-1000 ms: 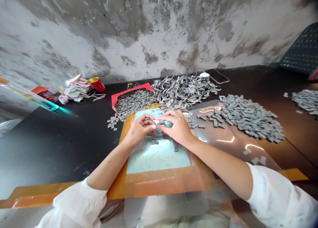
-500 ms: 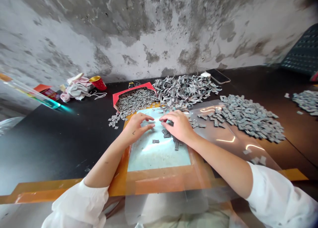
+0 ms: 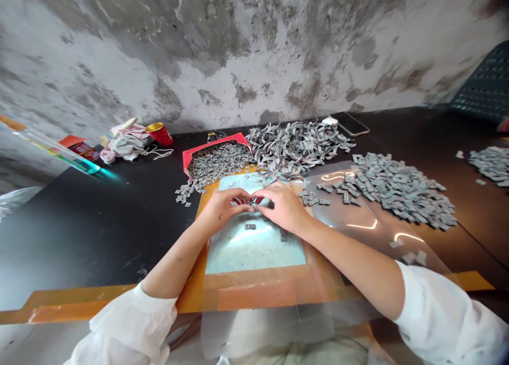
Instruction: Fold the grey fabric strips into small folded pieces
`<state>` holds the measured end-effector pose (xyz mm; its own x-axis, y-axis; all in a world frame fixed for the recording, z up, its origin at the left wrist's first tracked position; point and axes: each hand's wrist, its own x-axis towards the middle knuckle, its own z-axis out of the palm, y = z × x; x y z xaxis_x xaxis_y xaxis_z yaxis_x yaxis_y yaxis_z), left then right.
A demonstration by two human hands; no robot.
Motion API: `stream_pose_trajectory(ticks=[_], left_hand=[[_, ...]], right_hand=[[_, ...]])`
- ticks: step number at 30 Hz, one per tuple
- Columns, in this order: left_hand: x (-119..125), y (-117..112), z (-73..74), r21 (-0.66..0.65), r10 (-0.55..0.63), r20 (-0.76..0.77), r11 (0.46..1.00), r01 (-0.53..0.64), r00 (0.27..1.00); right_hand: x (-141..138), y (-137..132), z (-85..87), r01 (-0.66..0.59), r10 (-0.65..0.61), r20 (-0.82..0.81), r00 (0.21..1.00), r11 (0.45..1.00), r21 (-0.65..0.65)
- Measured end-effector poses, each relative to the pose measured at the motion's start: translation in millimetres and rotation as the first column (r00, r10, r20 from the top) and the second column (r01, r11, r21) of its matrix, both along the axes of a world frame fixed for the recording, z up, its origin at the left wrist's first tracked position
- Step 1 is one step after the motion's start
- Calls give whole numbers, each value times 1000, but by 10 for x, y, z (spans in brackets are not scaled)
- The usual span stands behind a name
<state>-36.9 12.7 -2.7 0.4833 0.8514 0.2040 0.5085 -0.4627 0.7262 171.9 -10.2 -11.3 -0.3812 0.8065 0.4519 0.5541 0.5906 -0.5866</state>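
The left hand (image 3: 221,210) and right hand (image 3: 284,207) rest on the pale mat (image 3: 254,251) at the tabletop's near edge. Their fingers are curled and the tips meet, but any pinched piece is hidden. A loose grey piece (image 3: 250,226) lies just beside them. Toward the far edge, the red box (image 3: 214,142) holds grey pieces.

1 cam, head-worn, looks fwd & down across black table (image 3: 87,216) to stained wall (image 3: 254,42); left hand (image 3: 222,208), right hand (image 3: 284,208) close in, approx mid-frame.
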Motion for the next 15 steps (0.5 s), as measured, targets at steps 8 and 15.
stream_pose_trajectory(ticks=[8, 15], left_hand=[[87, -41, -81, -278, 115, 253, 960, -42, 961], [143, -46, -67, -317, 99, 358, 948, 21, 928]], right_hand=[[4, -27, 58, 2, 11, -143, 990, 995, 95], [-8, -29, 74, 23, -17, -194, 981, 999, 27]])
